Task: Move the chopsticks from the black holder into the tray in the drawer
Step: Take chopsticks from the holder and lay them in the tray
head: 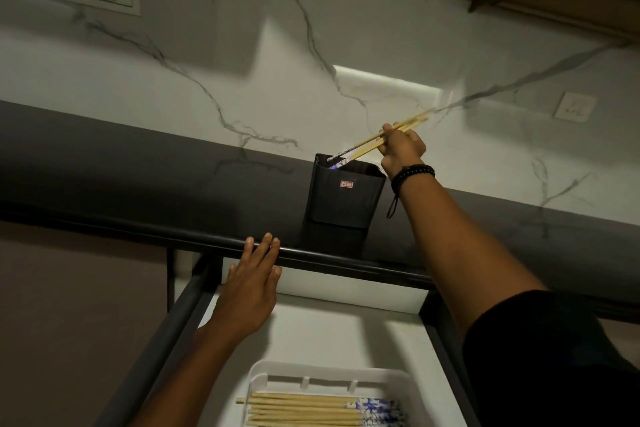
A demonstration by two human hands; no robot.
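Yanking sideways could tip the black holder [346, 199], since your right hand [403, 147] pinches chopsticks [363, 144] whose tips sit inside; left hand [249, 288] lies spread flat, empty.

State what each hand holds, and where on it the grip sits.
Right hand pinches pale wooden chopsticks near mid-length. Left hand holds nothing; its straight fingers touch the dark counter edge.

readable text: none | black holder [343, 204]: small red-and-white sticker [346, 184] on its front face, print too small and blurred to make out
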